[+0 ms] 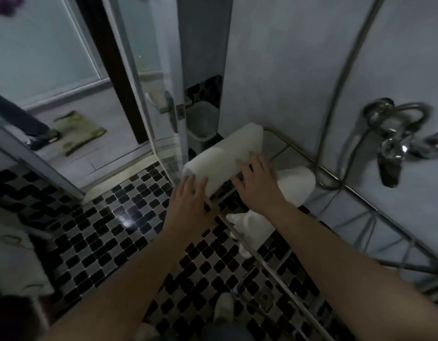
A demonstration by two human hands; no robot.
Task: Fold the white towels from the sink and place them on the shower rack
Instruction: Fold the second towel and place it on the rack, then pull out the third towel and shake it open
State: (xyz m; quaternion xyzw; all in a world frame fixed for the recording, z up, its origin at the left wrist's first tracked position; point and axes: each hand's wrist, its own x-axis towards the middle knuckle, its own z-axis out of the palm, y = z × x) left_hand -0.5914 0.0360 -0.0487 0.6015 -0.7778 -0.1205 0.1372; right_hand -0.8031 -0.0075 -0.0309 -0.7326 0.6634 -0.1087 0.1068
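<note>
A folded white towel [227, 156] lies across the far end of the metal shower rack [336, 179] fixed to the wall. My left hand [188, 198] rests with straight fingers against the towel's near left end. My right hand [257, 180] lies flat on the towel's right side, fingers spread. A second white towel [296, 183] sits on the rack just right of my right hand. More white cloth [250, 225] shows below the rack's front rail, under my right forearm.
A chrome shower tap [395, 136] and its hose [341, 77] hang on the wall at the right. The glass shower door [149, 94] stands at the left. A grey bin [200, 121] sits in the corner. The floor [109, 217] has black-and-white mosaic tiles with a drain [264, 296].
</note>
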